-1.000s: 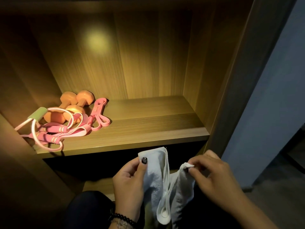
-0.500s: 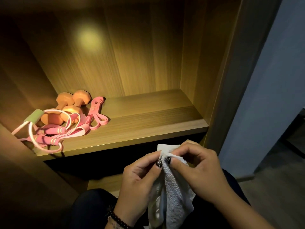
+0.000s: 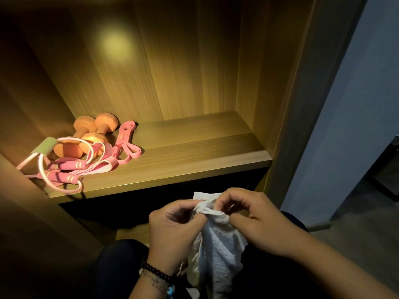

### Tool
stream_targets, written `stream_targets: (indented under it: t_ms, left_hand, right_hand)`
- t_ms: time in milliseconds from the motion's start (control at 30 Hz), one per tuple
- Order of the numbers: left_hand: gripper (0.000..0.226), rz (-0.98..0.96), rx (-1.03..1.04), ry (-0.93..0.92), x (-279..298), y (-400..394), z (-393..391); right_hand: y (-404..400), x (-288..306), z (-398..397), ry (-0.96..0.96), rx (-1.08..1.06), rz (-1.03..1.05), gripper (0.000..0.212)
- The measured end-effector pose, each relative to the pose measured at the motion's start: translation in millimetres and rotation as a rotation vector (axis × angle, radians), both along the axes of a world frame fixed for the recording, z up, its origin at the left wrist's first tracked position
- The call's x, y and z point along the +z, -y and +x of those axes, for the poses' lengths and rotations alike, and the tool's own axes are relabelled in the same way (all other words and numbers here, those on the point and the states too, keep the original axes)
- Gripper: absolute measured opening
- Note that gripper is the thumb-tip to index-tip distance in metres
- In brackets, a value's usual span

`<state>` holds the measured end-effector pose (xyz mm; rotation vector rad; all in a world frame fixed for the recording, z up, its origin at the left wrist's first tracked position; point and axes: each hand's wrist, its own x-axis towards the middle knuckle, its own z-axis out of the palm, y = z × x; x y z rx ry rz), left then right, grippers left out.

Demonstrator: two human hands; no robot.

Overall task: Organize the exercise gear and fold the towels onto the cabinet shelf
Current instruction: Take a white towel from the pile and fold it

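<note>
Both hands pinch the top edge of a white towel: the left hand and the right hand close together, cloth hanging below them. Beyond and left of the hands, orange dumbbells and pink resistance bands lie on the cabinet shelf.

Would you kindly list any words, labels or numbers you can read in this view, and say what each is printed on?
No text here can be read.
Pink resistance band: a faint pale marking near its upper part, too small and blurred to read.
Towel, orange dumbbells and cabinet shelf: no lettering visible.
</note>
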<state>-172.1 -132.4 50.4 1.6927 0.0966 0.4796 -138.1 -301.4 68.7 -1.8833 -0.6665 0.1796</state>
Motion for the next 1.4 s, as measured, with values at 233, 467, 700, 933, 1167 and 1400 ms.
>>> stream_targets:
  t_ms: [233, 467, 700, 933, 1167, 1400]
  left_hand:
    - [0.037, -0.059, -0.127, 0.014, 30, -16, 30]
    - [0.02, -0.15, -0.126, 0.163, 79, -39, 60]
    - [0.029, -0.068, -0.121, 0.001, 59, -50, 64]
    - [0.034, -0.174, 0.041, -0.047, 28, -61, 64]
    - [0.026, -0.278, 0.263, -0.01, 39, -58, 85]
    - [0.027, -0.257, 0.072, 0.044, 50, -63, 86]
  right_hand:
    - [-12, 17, 18, 0.128, 0.099, -0.112, 0.025]
    - [-23, 59, 30, 0.421, 0.171, -0.171, 0.022]
    - [-26, 37, 23, 0.295, 0.277, -0.376, 0.026]
    - [-17, 1, 8, 0.297, 0.26, -0.3, 0.046]
    - [-38, -6, -13, 0.49, -0.114, -0.203, 0.021]
    - [-52, -29, -5, 0.373, -0.282, 0.001, 0.021]
